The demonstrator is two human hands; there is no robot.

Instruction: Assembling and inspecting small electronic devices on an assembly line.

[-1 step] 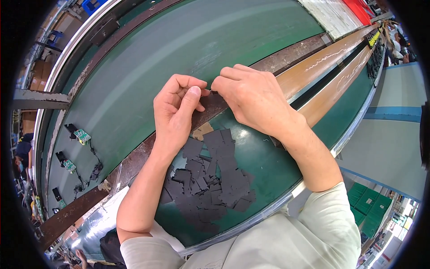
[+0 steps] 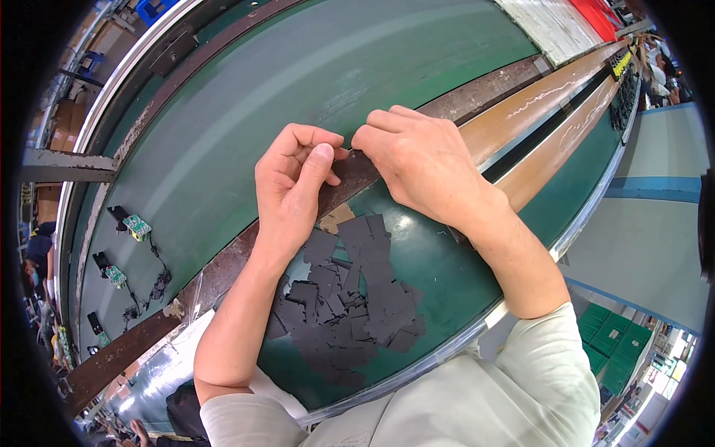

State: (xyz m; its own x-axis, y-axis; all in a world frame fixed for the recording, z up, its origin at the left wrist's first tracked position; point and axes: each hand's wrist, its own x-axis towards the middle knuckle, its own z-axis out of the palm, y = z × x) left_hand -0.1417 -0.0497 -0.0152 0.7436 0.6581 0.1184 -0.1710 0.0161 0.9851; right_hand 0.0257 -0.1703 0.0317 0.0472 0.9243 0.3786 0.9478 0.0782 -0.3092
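Observation:
Both my hands meet over the dark metal rail, their fingertips close together. My left hand (image 2: 294,175) has curled fingers, its thumb lying against the side of the index finger. Palm down, my right hand (image 2: 424,160) pinches with thumb and fingertips. Whatever either hand holds is too small or hidden to make out; only a dark spot shows by the right fingertips. Below the hands, nearer to me, a loose heap of flat black sheet pieces (image 2: 383,298) lies on the green work surface (image 2: 454,294). A tan scrap (image 2: 337,217) sits at the heap's far edge.
Beyond the metal rail (image 2: 238,249) runs a green conveyor belt (image 2: 246,127). Several green circuit boards (image 2: 137,226) with black parts and cables lie on its left. Two long brown strips (image 2: 536,108) stretch off to the far right. Green crates (image 2: 614,343) stand at lower right.

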